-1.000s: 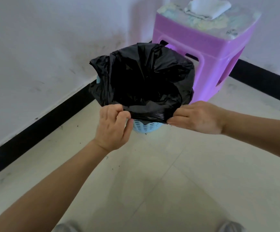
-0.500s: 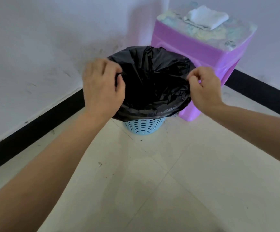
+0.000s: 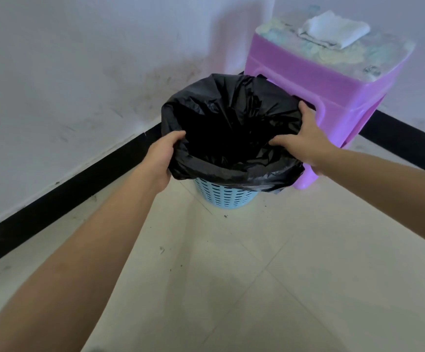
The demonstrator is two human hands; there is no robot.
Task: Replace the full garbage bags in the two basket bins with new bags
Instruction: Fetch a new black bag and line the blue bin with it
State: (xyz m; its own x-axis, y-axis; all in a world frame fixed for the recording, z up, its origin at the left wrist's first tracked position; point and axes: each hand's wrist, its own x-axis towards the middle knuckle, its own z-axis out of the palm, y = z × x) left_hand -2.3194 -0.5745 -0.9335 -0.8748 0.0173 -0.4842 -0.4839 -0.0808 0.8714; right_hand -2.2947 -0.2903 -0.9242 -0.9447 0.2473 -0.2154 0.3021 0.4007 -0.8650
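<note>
A light blue basket bin (image 3: 225, 196) stands on the floor in the room's corner. A black garbage bag (image 3: 231, 123) lines it, its mouth spread wide and folded down over the rim, hiding most of the basket. My left hand (image 3: 161, 158) grips the bag's folded edge on the near left side, fingers tucked under the plastic. On the right side of the rim my right hand (image 3: 301, 141) rests with fingers spread over the bag's edge. The bag's inside looks dark; I cannot tell what it holds.
A purple plastic stool (image 3: 328, 82) stands right behind and to the right of the bin, with a folded white cloth (image 3: 333, 29) on its patterned top. White walls with black skirting (image 3: 66, 194) meet in the corner. Pale tiled floor lies in front.
Both hands moved from the bag's upper sides down to its near rim, and the bag's edge now sits lower over the basket. The view has drawn back slightly.
</note>
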